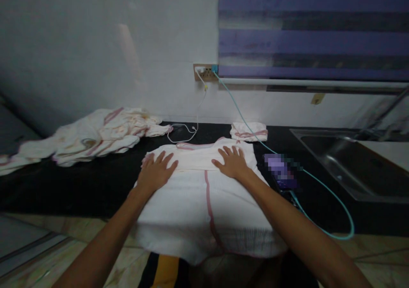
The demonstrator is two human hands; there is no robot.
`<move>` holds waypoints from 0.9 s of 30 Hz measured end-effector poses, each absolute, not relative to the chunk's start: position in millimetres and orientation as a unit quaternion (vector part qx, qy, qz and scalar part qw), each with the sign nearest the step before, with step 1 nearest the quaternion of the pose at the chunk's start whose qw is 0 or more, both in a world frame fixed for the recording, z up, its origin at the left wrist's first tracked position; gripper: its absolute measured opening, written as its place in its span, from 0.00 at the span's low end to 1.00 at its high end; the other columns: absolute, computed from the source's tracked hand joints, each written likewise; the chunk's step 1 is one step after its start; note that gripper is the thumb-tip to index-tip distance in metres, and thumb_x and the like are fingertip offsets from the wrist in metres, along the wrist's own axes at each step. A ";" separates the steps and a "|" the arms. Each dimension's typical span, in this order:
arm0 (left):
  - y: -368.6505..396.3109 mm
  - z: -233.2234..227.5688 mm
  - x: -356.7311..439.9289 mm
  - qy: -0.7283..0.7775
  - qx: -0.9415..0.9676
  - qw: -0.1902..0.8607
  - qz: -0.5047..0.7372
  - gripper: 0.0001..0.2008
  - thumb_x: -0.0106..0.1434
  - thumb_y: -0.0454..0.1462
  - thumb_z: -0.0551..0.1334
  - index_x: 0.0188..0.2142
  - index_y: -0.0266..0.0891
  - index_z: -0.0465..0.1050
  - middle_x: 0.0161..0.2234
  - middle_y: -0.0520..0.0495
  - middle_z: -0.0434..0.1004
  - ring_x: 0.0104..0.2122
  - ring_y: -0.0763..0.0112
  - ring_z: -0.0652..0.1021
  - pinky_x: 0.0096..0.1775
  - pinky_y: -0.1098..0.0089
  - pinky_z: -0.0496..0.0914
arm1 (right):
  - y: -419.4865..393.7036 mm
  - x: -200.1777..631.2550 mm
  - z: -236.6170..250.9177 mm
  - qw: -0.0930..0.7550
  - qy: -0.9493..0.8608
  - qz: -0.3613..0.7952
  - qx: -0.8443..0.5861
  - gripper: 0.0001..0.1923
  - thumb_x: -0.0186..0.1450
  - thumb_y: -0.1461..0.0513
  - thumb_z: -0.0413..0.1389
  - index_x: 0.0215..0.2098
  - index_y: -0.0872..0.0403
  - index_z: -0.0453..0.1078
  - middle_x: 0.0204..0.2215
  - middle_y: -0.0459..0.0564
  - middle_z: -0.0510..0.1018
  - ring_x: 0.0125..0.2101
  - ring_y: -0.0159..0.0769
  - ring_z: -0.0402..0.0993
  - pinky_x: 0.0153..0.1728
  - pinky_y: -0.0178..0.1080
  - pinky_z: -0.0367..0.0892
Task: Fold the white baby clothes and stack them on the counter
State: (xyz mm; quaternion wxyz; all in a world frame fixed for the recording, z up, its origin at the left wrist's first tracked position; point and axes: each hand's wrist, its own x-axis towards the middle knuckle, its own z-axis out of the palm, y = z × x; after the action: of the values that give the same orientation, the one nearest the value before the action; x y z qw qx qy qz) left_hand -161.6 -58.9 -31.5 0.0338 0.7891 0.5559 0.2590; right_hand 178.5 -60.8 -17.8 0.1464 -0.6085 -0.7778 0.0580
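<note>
A white cloth point(204, 203) with pink trim lies at 6 o'clock on the black counter point(79, 181), hanging over its near edge, long axis running 12 to 6. The left hand point(156, 171) and right hand point(231, 162) press flat on it, fingers spread.

White pink-striped cloth point(198, 194) lies spread flat, near edge overhanging the black counter point(79, 185).

We press our left hand point(155, 169) and right hand point(231, 162) flat on the white cloth point(204, 207); left of it, a cloth heap point(96, 135); right, a phone point(280, 171); behind, a folded cloth point(248, 131).
</note>
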 end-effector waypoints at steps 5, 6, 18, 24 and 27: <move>-46.8 -32.8 -164.7 0.676 0.706 0.004 0.210 0.33 0.62 0.57 0.64 0.63 0.49 0.73 0.72 0.29 0.54 0.69 0.11 0.43 0.57 0.17 0.40 | -54.0 189.9 -14.9 0.124 -0.707 0.072 -0.692 0.46 0.70 0.32 0.40 0.75 0.50 0.54 0.77 0.64 0.41 0.74 0.68 0.31 0.66 0.72 0.29; -42.8 -32.5 -165.4 0.675 0.707 0.015 0.209 0.35 0.61 0.59 0.64 0.64 0.49 0.73 0.72 0.28 0.55 0.69 0.11 0.44 0.57 0.17 0.42 | -52.8 191.1 -14.4 0.124 -0.691 0.077 -0.708 0.47 0.70 0.32 0.39 0.75 0.50 0.54 0.77 0.65 0.39 0.74 0.71 0.30 0.65 0.73 0.30; 7.9 -31.6 -148.0 0.722 0.667 0.029 0.182 0.51 0.59 0.68 0.57 0.67 0.31 0.65 0.70 0.10 0.47 0.69 0.13 0.47 0.57 0.17 0.43 | -38.5 191.9 -17.3 0.123 -0.663 0.097 -0.732 0.49 0.70 0.34 0.43 0.77 0.55 0.47 0.76 0.72 0.40 0.73 0.73 0.33 0.66 0.72 0.30; 20.5 -24.7 -146.2 0.644 0.733 0.025 0.215 0.38 0.60 0.62 0.62 0.60 0.38 0.73 0.68 0.18 0.59 0.69 0.17 0.51 0.56 0.15 0.41 | -41.7 192.6 -16.9 0.203 -0.669 0.053 -0.713 0.38 0.73 0.40 0.46 0.71 0.55 0.62 0.76 0.65 0.42 0.74 0.68 0.36 0.66 0.73 0.37; 17.2 -14.9 -140.4 0.633 0.736 -0.004 0.240 0.31 0.66 0.59 0.58 0.58 0.41 0.75 0.71 0.25 0.56 0.71 0.22 0.49 0.57 0.15 0.38 | -39.5 195.8 -9.7 0.283 -0.677 0.018 -0.679 0.30 0.77 0.46 0.40 0.57 0.54 0.76 0.76 0.57 0.48 0.74 0.57 0.41 0.69 0.67 0.40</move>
State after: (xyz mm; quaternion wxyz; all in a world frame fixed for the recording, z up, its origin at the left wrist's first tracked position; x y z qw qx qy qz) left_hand -140.4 17.2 -14.9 -0.0037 0.7357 0.6333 0.2402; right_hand 195.8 -39.5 -9.7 0.2828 -0.6792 -0.6770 0.0184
